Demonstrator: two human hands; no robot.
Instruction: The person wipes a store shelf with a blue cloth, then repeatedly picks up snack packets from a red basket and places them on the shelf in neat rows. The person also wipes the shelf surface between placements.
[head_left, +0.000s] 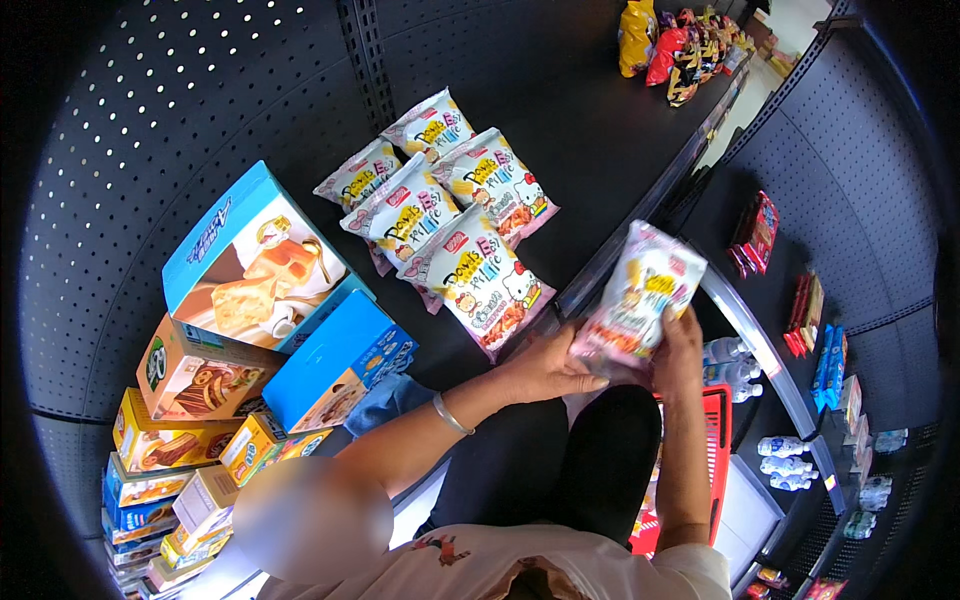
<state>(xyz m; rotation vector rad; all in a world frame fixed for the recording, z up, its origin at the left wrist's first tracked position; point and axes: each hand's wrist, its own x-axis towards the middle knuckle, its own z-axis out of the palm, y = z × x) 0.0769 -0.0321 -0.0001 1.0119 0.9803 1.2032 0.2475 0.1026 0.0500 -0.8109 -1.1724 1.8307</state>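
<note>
A white and pink snack bag is held above my knees, just off the front edge of the shelf. My right hand grips its right side, with the thumb over the front. At the lower left corner, my left hand pinches the same bag; a metal bangle circles that wrist. Several matching bags lie in overlapping rows on the black shelf. The nearest shelf bag rests just beyond my left forearm, and another bag lies behind it.
Left of the bags stand a large blue carton, a smaller blue box and several stacked food boxes. A blue cloth lies beside them. The red shopping basket is by my right forearm. Water bottles sit on a lower shelf.
</note>
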